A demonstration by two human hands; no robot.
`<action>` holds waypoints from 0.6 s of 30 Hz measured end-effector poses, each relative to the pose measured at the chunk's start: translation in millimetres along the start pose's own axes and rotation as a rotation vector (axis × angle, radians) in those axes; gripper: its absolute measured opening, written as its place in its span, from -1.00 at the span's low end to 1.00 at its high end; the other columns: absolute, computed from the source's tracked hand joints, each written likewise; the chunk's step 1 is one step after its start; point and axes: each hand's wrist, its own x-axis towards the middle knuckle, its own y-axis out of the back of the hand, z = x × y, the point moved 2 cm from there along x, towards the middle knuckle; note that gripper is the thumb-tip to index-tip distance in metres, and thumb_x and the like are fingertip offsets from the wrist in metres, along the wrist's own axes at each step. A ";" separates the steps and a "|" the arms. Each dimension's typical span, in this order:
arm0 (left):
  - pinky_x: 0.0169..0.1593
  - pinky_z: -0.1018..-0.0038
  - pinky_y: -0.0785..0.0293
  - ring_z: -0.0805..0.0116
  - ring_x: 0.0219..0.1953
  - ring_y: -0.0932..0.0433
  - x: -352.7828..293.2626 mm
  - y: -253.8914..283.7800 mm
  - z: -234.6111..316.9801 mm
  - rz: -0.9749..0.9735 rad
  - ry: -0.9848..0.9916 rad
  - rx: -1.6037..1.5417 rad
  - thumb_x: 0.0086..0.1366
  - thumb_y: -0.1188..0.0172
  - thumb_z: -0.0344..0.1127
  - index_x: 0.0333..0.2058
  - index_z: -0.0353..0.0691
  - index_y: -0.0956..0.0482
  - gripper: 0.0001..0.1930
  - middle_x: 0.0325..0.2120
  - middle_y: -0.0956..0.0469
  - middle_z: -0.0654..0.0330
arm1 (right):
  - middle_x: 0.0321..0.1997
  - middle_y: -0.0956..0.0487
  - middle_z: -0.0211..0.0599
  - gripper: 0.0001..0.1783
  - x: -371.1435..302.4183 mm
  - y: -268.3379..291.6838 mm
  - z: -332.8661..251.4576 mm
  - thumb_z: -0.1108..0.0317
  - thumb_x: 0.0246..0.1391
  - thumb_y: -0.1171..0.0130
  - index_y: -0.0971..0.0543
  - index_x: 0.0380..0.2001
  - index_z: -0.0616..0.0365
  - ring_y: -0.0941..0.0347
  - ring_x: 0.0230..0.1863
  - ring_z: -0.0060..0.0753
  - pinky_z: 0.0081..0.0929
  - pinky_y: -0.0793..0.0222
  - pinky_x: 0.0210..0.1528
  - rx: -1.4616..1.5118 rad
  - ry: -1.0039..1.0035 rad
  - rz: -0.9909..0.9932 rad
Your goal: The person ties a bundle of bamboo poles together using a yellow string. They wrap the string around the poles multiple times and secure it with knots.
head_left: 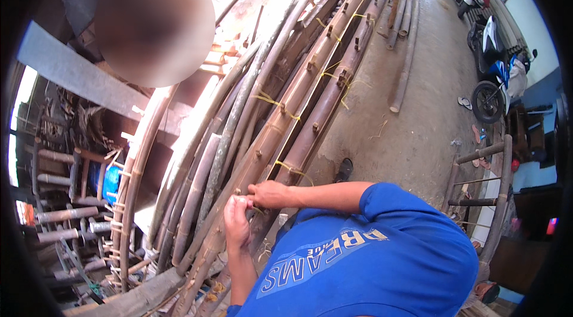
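Observation:
Two long brown bamboo poles, a left one [271, 129] and a right one [307, 138], lie side by side, running away from me. Short wooden pegs [310, 67] stick up along both, and yellow ties [290, 169] wrap them at intervals. My left hand [237, 221] is raised over the near part of the left pole, its fingers pinched together close to a peg. Touching or nearly touching it, my right hand [270, 194] reaches in from the right with fingers curled closed. Whatever small thing the fingers hold is hidden.
More bamboo poles [230, 108] lie piled to the left, beside a bamboo ladder [134, 179]. Thinner poles [406, 48] rest on the concrete floor [382, 132]. Parked motorbikes [492, 93] stand at the right, with a bamboo frame [501, 197] nearer me.

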 end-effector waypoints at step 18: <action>0.16 0.34 -0.39 0.34 -0.07 -0.51 150.5 -282.7 107.9 0.128 -0.710 0.215 0.49 -0.03 -0.36 -0.25 -0.31 -0.48 -0.85 0.02 -0.46 -0.03 | 0.03 -0.65 0.01 -0.59 -198.8 232.1 129.6 0.15 0.36 -0.16 -0.59 0.11 0.19 -0.59 0.10 0.01 -0.15 -0.50 0.14 0.693 -0.365 0.042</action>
